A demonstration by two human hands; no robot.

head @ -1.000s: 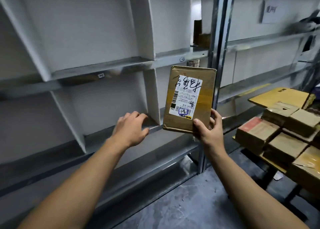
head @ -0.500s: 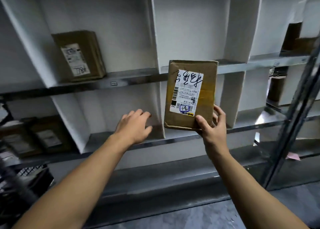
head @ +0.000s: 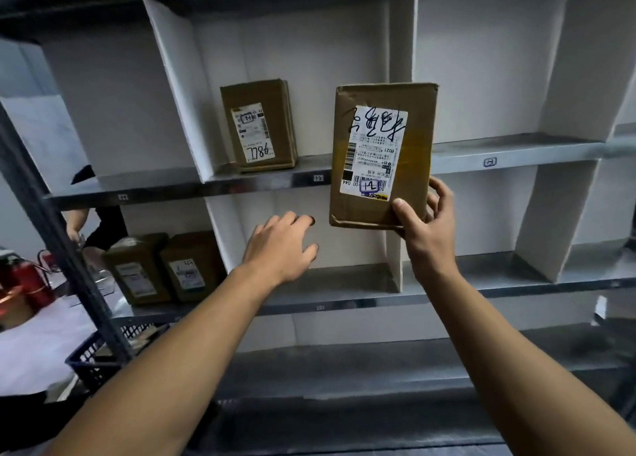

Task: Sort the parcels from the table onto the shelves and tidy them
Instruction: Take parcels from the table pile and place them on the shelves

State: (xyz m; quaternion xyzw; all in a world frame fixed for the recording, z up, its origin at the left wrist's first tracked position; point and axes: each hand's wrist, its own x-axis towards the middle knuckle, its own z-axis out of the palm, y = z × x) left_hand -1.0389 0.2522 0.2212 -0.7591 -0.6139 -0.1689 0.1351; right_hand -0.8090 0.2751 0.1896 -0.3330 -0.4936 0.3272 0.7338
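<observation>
A parcel storeroom: grey metal shelves [head: 499, 149] split by white dividers [head: 175, 87], small code tags [head: 318, 178] on the shelf edge just above the fingers [head: 289, 219] of the left hand [head: 278, 245], labelled cardboard parcels [head: 258, 125] standing above-left and below-left of them.

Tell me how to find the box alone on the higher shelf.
Find the grey shelving, then its upper shelf. Left of the held parcel, one brown box stands alone in its bay. Its label has big pen digits at the bottom; the held one's scribble is on top.
</observation>
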